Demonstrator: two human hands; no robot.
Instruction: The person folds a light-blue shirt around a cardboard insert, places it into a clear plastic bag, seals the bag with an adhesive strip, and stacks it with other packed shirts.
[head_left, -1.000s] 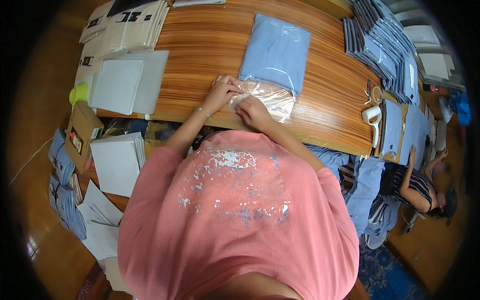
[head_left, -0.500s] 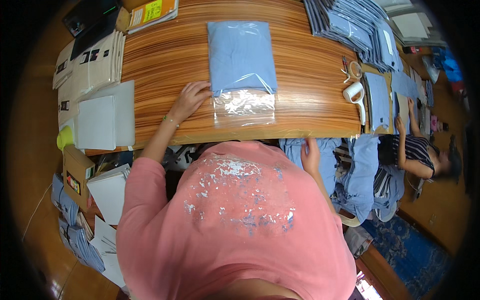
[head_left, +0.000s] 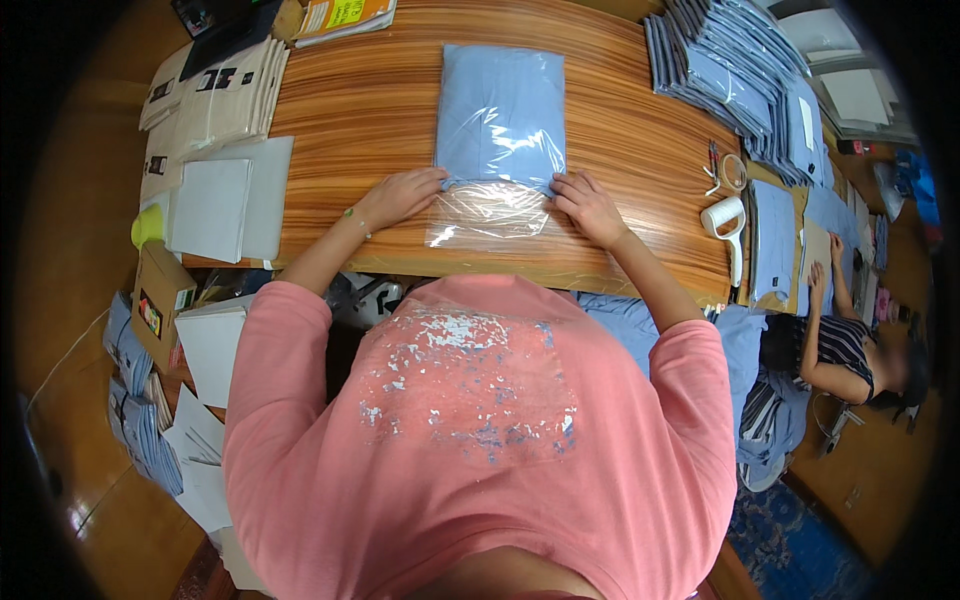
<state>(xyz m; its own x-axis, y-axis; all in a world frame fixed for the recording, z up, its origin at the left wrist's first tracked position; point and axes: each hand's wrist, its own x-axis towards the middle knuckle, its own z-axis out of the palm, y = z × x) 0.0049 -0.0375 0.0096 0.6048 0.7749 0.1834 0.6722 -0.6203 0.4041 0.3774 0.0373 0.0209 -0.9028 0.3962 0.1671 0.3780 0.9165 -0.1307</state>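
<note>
touches, with left hand (head_left: 400, 196) and right hand (head_left: 592, 208) partly curled, both lower corners of the bagged blue garment (head_left: 500, 110); cannot tell whether pinching; lies flat on the tabletop (head_left: 350, 120), with clear flap (head_left: 490, 212) toward the pink shirt (head_left: 480, 390).

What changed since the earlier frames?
Right hand moved from the table's near edge to the lower right corner of the bagged blue garment, which lay askew a second ago, now straighter. Left hand stayed at its left side. White roller unmoved.

A white lint roller (head_left: 722, 214) lies at right, white sheets (head_left: 210, 212) and a cardboard box (head_left: 160, 300) at left.
</note>
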